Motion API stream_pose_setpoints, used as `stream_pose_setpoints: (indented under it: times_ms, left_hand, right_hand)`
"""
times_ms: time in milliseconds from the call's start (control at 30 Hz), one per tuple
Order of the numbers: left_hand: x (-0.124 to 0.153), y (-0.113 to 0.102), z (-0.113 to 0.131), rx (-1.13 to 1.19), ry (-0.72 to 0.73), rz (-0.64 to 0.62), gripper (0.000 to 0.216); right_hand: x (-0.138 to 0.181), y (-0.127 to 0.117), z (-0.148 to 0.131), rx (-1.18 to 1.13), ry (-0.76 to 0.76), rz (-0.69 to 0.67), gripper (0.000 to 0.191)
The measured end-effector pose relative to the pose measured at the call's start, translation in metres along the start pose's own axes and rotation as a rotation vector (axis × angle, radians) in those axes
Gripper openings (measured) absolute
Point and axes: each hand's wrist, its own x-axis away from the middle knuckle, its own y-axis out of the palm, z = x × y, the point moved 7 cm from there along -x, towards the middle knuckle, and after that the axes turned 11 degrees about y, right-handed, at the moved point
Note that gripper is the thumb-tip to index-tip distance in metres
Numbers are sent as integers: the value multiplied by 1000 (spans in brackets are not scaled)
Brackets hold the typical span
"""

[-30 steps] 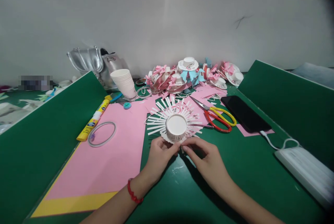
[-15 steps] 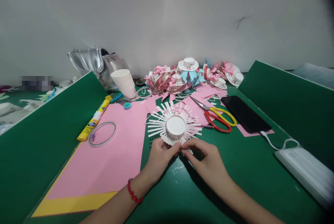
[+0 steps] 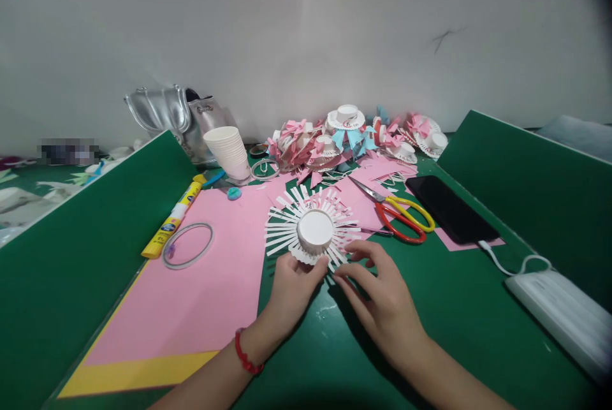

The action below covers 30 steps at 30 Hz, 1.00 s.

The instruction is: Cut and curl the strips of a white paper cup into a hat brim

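Note:
A white paper cup (image 3: 315,229), its wall cut into strips that fan out around the round base, is held base up above the green table. My left hand (image 3: 297,282) is closed on its near edge, thumb on top, where a scalloped band shows. At the near right edge, my right hand (image 3: 377,285) has thumb and forefinger close together at a strip, its other fingers loosely curled. Whatever lies between those fingertips is small and partly hidden. Scissors (image 3: 401,215) with red and yellow handles lie to the right of the cup.
Behind are a heap of pink, blue and white paper-cup crafts (image 3: 325,145) and stacked paper cups (image 3: 227,150). Pink paper (image 3: 191,308), a glue stick (image 3: 172,219) and a tape ring (image 3: 188,245) lie left. A phone (image 3: 452,209) and white power bank (image 3: 559,314) lie right.
The cut cup has shifted slightly left. My right hand's fingers have spread more and moved a little away from my left thumb; my left hand keeps its hold.

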Motion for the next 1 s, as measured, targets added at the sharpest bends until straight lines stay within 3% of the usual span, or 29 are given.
stream_pose_setpoints:
  times_ms: [100,233,500,833,1000]
  left_hand:
    - [1,3,7,-99,71,-30,8]
    - [3,4,8,-212,89,-73,11]
    - [3,9,10,-124,65,-135,14]
    - [5,8,6,68,-8,-99,21]
    - [5,9,7,49,-34,-103,15]
  right_hand:
    - [-2,-2,4,-65,80,6,12]
    - [-7,3,13,-240,202,-81,11]
    - [-9,11,32,-574,522,-152,9]
    - [-7,8,36,-662,584,-63,10]
    - [-6,7,35,-677,583,-33,9]
